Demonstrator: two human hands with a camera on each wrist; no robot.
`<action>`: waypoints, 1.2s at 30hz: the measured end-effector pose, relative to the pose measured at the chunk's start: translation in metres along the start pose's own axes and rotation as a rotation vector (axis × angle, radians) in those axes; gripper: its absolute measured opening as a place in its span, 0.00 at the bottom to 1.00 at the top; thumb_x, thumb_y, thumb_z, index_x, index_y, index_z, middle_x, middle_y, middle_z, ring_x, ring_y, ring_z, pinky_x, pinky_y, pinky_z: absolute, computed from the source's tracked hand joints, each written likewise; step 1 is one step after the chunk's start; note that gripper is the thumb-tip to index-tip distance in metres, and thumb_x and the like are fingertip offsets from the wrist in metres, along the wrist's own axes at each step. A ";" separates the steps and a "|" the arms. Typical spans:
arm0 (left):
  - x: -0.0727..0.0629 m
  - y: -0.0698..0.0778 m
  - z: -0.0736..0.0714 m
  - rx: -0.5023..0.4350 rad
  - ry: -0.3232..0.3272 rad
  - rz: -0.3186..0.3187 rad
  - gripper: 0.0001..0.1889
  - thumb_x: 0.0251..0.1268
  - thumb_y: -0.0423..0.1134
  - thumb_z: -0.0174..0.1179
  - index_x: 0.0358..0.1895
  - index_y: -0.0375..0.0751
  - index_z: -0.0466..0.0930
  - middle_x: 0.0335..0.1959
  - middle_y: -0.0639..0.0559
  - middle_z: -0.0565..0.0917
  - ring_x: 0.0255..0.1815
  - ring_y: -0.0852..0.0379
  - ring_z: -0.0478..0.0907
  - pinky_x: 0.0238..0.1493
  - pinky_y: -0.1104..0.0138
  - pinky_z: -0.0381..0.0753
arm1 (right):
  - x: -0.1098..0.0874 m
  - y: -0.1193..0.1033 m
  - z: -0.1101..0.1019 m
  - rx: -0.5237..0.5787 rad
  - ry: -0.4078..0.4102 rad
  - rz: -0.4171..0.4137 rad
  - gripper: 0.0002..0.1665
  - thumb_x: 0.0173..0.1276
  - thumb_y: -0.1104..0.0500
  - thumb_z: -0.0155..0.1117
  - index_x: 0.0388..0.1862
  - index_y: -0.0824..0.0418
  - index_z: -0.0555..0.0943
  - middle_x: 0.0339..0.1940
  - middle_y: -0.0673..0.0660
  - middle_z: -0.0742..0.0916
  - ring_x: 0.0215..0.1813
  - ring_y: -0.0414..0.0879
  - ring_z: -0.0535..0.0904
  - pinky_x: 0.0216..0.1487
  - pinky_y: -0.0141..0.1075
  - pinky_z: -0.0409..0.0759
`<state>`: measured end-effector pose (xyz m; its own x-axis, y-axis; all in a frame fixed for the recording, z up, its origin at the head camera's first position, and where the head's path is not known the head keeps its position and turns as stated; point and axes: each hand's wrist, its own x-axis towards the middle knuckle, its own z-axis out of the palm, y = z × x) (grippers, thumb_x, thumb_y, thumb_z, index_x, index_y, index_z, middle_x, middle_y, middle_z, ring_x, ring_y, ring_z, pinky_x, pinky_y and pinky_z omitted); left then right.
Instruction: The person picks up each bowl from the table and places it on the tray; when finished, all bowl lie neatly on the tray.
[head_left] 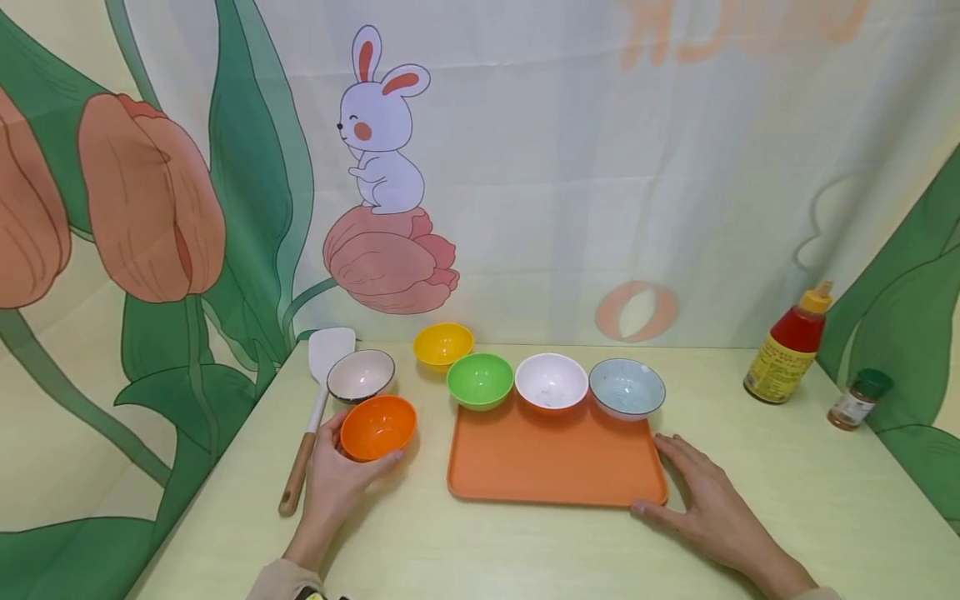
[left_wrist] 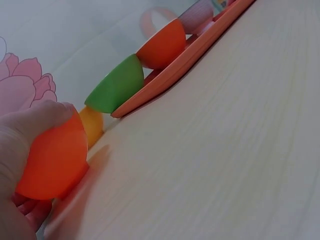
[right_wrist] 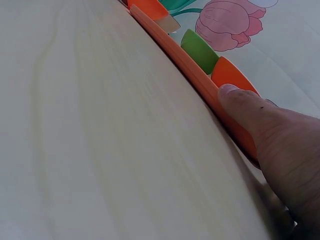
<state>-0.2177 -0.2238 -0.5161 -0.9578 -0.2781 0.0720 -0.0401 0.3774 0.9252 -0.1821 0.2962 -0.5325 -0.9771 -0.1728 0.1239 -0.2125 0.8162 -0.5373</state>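
Head view, left of centre: left hand [head_left: 339,477] grips orange bowl [head_left: 378,428] between thumb and fingers. Lower right: right hand [head_left: 711,510], fingers spread wide, touches right end of orange tray [head_left: 557,467].

Backdrop [head_left: 525,225]: pale cloth; printed tulips [head_left: 150,200], green leaves [head_left: 247,167], white rabbit [head_left: 386,133].
Table [head_left: 555,550]: pale, faintly grained.
Light: soft, even.

Print on the bottle [head_left: 782,360] and jar [head_left: 856,405], past three o'clock, is too small to read. The white bowl [head_left: 551,383] hides part of the tray [head_left: 558,467] at twelve o'clock. In the left wrist view, the left hand [left_wrist: 11,150] covers the nine-o'clock side of the orange bowl [left_wrist: 57,160]; in the right, the right hand [right_wrist: 287,137] is cut off past three o'clock.
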 end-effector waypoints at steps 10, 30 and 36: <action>-0.001 0.010 0.002 -0.097 -0.018 0.016 0.61 0.51 0.46 0.92 0.85 0.39 0.61 0.82 0.40 0.72 0.81 0.39 0.72 0.84 0.44 0.72 | -0.002 -0.001 -0.005 -0.003 0.009 -0.006 0.71 0.64 0.20 0.75 0.89 0.63 0.64 0.87 0.70 0.70 0.87 0.76 0.60 0.79 0.81 0.62; -0.023 0.062 0.061 -0.247 -0.185 0.187 0.58 0.45 0.37 0.93 0.82 0.44 0.68 0.77 0.49 0.77 0.77 0.47 0.74 0.83 0.45 0.74 | -0.003 0.006 0.000 0.016 0.011 -0.003 0.70 0.63 0.19 0.75 0.89 0.62 0.65 0.87 0.69 0.71 0.87 0.75 0.60 0.79 0.80 0.62; -0.030 0.087 0.092 -0.246 -0.259 0.215 0.57 0.43 0.43 0.94 0.80 0.50 0.71 0.73 0.54 0.79 0.74 0.51 0.75 0.81 0.43 0.77 | -0.002 0.004 0.000 0.022 0.027 -0.028 0.69 0.64 0.21 0.76 0.89 0.62 0.66 0.87 0.69 0.71 0.87 0.75 0.60 0.79 0.80 0.62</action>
<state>-0.2187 -0.1016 -0.4720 -0.9782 0.0274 0.2057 0.2073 0.1714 0.9631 -0.1814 0.3002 -0.5348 -0.9704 -0.1803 0.1610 -0.2399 0.7986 -0.5520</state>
